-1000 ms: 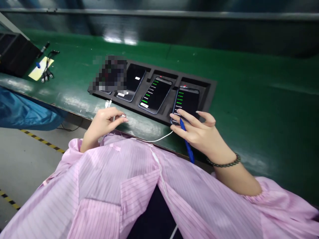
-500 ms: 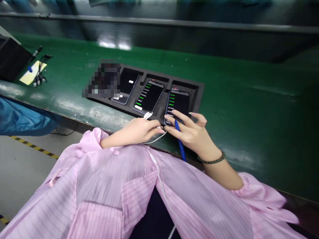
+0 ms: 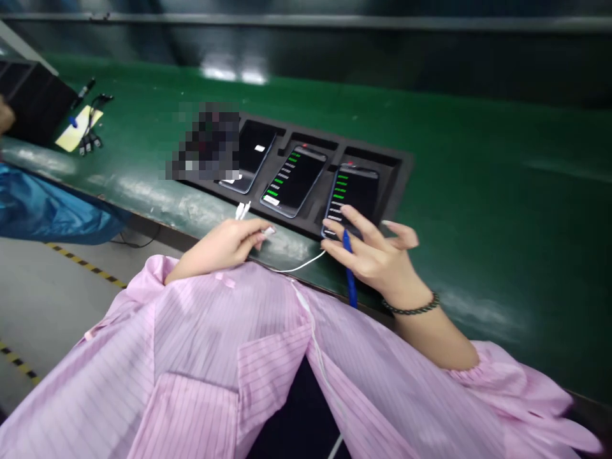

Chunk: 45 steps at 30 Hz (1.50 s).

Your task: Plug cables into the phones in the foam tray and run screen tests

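My left hand (image 3: pixel 227 245) is closed on a white cable plug (image 3: pixel 269 231) between thumb and fingertips. More white plugs (image 3: pixel 243 210) stick up beyond its knuckles. My right hand (image 3: pixel 377 258) has a blue pen (image 3: pixel 350 271) tucked between its fingers, which lie over the lower part of the rightmost phone (image 3: pixel 356 191). A thin white cable (image 3: pixel 306 262) runs to that phone's bottom edge beside my right fingers; how it ends there is hidden. Another phone (image 3: pixel 296 182) shows similar green and white text lines. A third phone (image 3: pixel 251 153) has a dark screen and white stickers.
The phones sit in a black foam tray (image 3: pixel 406 169) on the green bench (image 3: pixel 478 191). Pixelation covers the tray's left end. At far left are a yellow paper (image 3: pixel 71 135), short black cables (image 3: pixel 90 137), a marker (image 3: pixel 86 89) and a black box (image 3: pixel 33 95). Someone's blue sleeve (image 3: pixel 52 204) is beside the bench.
My left hand has moved left, away from the rightmost phone, with the white plugs. My right hand stays at that phone with the pen. The view has shifted slightly.
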### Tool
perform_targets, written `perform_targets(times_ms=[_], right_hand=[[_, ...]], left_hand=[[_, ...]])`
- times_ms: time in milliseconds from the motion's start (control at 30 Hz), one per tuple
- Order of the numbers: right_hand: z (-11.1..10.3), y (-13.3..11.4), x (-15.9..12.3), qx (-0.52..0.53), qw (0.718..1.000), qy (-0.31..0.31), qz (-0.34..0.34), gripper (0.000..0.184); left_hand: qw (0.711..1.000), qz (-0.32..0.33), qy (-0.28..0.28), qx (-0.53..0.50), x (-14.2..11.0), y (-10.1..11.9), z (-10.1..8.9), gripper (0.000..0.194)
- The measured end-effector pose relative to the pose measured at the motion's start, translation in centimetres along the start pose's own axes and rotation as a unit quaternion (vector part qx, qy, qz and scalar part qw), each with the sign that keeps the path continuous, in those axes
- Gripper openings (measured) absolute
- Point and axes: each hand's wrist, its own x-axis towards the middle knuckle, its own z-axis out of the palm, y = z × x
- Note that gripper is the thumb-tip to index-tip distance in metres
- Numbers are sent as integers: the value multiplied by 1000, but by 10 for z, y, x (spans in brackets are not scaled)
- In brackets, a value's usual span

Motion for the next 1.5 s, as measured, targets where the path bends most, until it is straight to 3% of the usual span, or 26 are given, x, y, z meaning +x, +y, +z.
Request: perform_targets(times_ms=[167, 300, 433, 733, 833, 967, 1033, 1100, 1167, 1267, 1333, 1400, 1500], right_hand=[[8, 6, -3, -25, 991, 101, -79, 27], [8, 4, 5, -99, 983, 101, -119, 23], [4, -3, 20, -68, 983, 97, -137, 16], [0, -26, 39, 54, 989, 46, -132, 14], [5, -40, 61, 96, 981, 81, -147, 10], [29, -72, 106, 181, 972, 146, -25, 22], [44, -87, 126, 254, 962, 98, 15, 38], [55, -98, 137, 336, 941, -5, -24, 57], [61, -103, 138, 420, 898, -102, -84, 66], [58, -103, 123, 510, 829, -204, -109, 59], [53, -100, 109, 533, 800, -259, -98, 47], [48, -99, 98, 533, 795, -281, -76, 37], [38, -96, 90, 507, 831, -226, -42, 27]], left_hand=[[985, -72, 156, 12, -33, -26, -30, 28], [957, -120, 261, 31, -60, -54, -46, 34], [928, -136, 339, 75, -80, -76, -56, 33], [912, -159, 370, 84, -103, -106, -64, 34], [903, -181, 379, 86, -110, -115, -67, 36], [892, -210, 387, 100, -118, -131, -69, 38], [883, -232, 393, 110, -124, -142, -69, 37], [866, -260, 409, 120, -132, -154, -68, 34], [846, -295, 425, 129, -142, -168, -67, 31], [810, -348, 454, 130, -160, -188, -68, 25], [780, -382, 480, 124, -172, -202, -70, 21], [749, -413, 505, 114, -182, -215, -73, 18], [701, -453, 542, 100, -197, -232, -80, 16]])
